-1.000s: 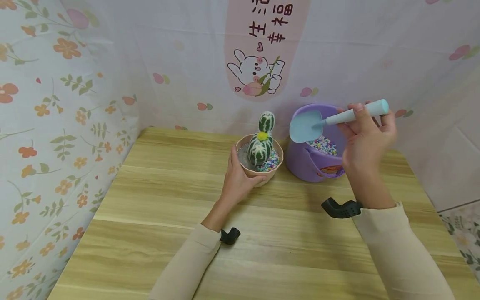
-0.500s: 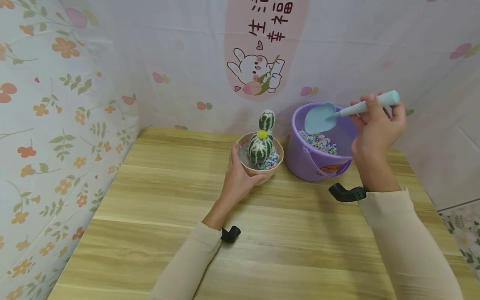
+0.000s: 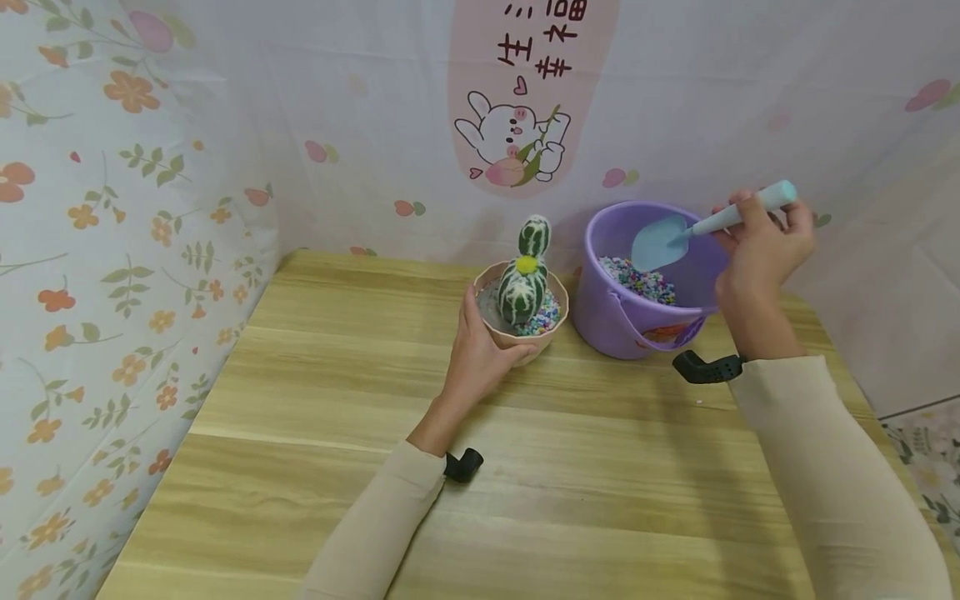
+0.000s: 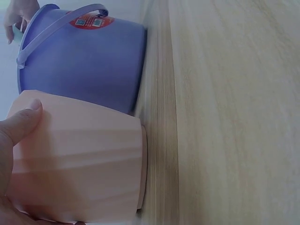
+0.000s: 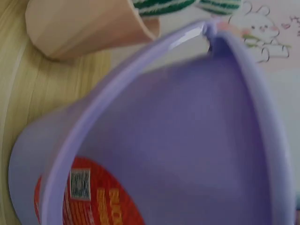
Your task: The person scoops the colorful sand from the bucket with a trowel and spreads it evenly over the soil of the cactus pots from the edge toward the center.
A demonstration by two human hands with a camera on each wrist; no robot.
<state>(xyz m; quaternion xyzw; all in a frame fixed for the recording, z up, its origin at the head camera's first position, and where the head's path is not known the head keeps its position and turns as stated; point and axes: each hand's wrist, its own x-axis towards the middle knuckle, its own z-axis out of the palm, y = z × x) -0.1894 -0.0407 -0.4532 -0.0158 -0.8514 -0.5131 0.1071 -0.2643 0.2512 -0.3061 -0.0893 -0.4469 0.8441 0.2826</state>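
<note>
My left hand (image 3: pixel 480 357) grips the pale peach flowerpot (image 3: pixel 542 343) from its left side, thumb across the front wall. In the pot stands a green, white-streaked cactus (image 3: pixel 522 292) with a yellow flower. Colourful beads (image 3: pixel 542 320) cover the right part of the grey fill around it. With its fingers round the handle, my right hand (image 3: pixel 767 250) holds a light blue toy shovel (image 3: pixel 658 243). The blade tilts down inside the mouth of a purple bucket (image 3: pixel 617 321), its tip right at the multicoloured beads (image 3: pixel 637 282) there.
The bucket stands close to the right of the pot, its handle (image 5: pixel 93 112) hanging down in front. One tiny white speck lies on the wooden table (image 3: pixel 337 375) near my right wrist. A printed cloth (image 3: pixel 337 108) hangs right behind.
The shovel has moved right and down from over the bucket's left rim into its mouth, my right hand going with it. My left hand stays on the flowerpot.
</note>
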